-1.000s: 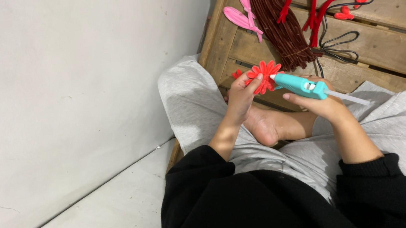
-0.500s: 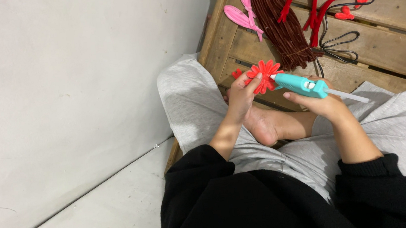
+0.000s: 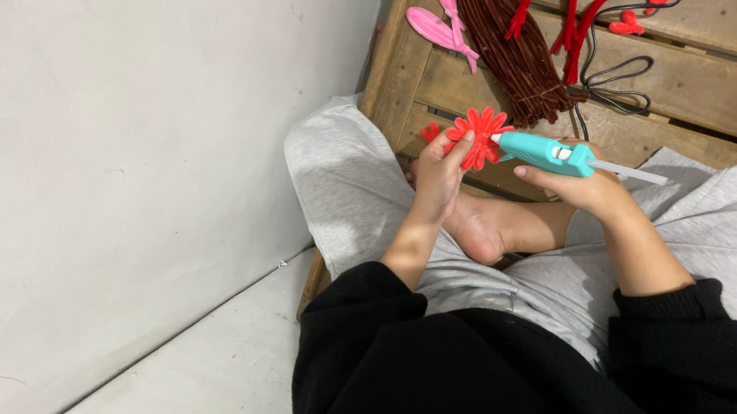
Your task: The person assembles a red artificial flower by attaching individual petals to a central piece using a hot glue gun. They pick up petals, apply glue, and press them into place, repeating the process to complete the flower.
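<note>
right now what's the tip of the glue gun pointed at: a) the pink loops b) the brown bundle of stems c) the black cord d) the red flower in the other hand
d: the right hand holds the teal glue gun with its tip against the red flower pinched in the left hand.

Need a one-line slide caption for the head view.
Left hand holds a red flower while right hand aims a teal glue gun at it.
</note>
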